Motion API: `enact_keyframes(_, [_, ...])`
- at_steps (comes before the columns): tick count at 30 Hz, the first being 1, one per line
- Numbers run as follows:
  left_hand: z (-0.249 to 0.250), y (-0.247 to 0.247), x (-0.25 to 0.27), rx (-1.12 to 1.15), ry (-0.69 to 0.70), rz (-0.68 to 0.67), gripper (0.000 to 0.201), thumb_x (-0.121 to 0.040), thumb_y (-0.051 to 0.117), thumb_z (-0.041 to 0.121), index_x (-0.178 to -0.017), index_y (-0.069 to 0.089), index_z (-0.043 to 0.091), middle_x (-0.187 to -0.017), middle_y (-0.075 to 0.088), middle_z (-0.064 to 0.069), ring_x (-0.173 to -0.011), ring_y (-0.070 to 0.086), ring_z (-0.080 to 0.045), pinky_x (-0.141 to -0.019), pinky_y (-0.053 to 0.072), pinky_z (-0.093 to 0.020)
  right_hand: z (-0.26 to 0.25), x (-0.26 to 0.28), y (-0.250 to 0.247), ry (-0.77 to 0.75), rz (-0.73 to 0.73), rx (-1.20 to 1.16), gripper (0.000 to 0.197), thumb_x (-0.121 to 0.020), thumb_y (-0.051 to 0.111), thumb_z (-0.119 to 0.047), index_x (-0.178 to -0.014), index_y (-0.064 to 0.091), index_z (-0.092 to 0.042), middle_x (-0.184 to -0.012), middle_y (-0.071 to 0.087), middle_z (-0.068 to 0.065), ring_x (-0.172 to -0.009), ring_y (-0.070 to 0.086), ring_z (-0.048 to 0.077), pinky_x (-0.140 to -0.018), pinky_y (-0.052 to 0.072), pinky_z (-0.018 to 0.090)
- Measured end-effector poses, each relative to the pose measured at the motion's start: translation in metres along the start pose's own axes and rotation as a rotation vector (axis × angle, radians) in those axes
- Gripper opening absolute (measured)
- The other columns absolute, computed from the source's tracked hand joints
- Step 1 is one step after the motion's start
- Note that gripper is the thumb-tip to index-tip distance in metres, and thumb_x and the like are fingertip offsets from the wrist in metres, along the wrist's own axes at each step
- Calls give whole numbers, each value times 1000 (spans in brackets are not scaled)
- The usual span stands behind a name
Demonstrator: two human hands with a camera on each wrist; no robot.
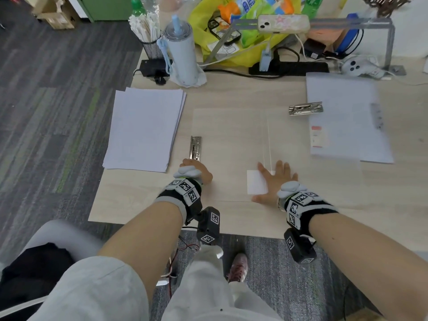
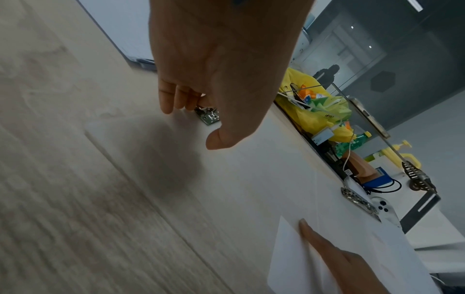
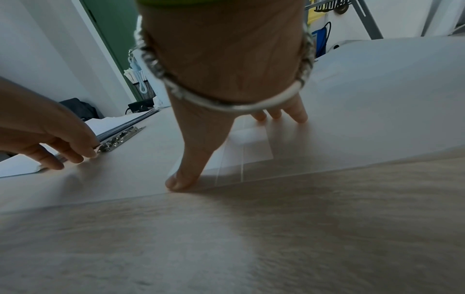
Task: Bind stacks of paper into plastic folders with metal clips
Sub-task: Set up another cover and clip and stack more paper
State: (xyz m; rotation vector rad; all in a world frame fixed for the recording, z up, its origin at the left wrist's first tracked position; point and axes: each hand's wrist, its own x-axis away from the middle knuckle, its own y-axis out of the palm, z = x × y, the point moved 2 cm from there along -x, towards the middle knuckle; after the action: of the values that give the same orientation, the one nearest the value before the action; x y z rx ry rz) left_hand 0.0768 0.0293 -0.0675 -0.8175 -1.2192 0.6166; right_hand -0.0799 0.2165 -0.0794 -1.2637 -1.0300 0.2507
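Pale wood desk (image 1: 231, 93), cluttered along its far edge. An open clear folder (image 1: 231, 135) lies flat in the middle under the spread, flat right hand (image 1: 275, 181). The left hand (image 1: 196, 172) has its grip closed on the near end of a metal clip (image 1: 195, 148) at the folder's left edge. The paper stack (image 1: 143, 128) waits to the left, unbound; one filled folder (image 1: 342, 121) lies to the right, so most binding here looks still ahead.

White paper stack (image 1: 144, 129); silver metal clip (image 1: 195, 148); yellow bag (image 1: 209, 26); pale woodgrain desk (image 1: 231, 96)

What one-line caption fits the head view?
Left hand grips a metal clip while right hand presses flat on a clear plastic folder beside a paper stack.
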Motion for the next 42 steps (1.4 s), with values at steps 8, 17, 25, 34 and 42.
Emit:
enact_keyframes(8, [6,-4,-3,44,-11,-9,31,-88,53,33,-96,33,11,-95,33,-11,-93,29,-19,-55,22,-25,-1,0,-2,-2,-18,-14,119,-42,47,-85,-145,0,-47,-155,-1,13,-144,-2,39,-112,13,60])
enact_keyframes(17, [12,0,-4,1,-25,-33,34,-85,54,41,-99,42,13,-104,39,-17,-96,40,-23,-78,22,-28,0,-2,0,-20,-26,-41,118,-46,50,-84,-146,0,-45,-156,-3,16,-144,-3,41,-112,12,62])
enact_keyframes(25, [14,0,-6,-57,-18,-36,49,-81,55,54,-93,36,11,-86,36,-11,-91,31,-21,-78,24,-29,1,-4,0,-30,-63,8,116,-57,61,-78,-145,-7,-44,-156,-10,17,-144,-9,43,-110,8,64])
enact_keyframes(34, [15,-5,-9,18,-24,6,33,-86,55,42,-87,53,8,-74,37,-10,-100,45,-25,-79,22,-29,-3,-4,-2,-17,-52,24,113,-58,60,-77,-146,-5,-45,-156,-8,16,-144,-7,41,-111,9,63])
enact_keyframes(42, [29,-40,8,238,-76,225,51,-89,51,27,-131,43,0,-135,46,-22,-125,46,-34,-79,21,-29,16,16,-14,-62,-90,20,106,-68,60,-69,-146,-7,-46,-157,-17,12,-146,-13,36,-116,4,57])
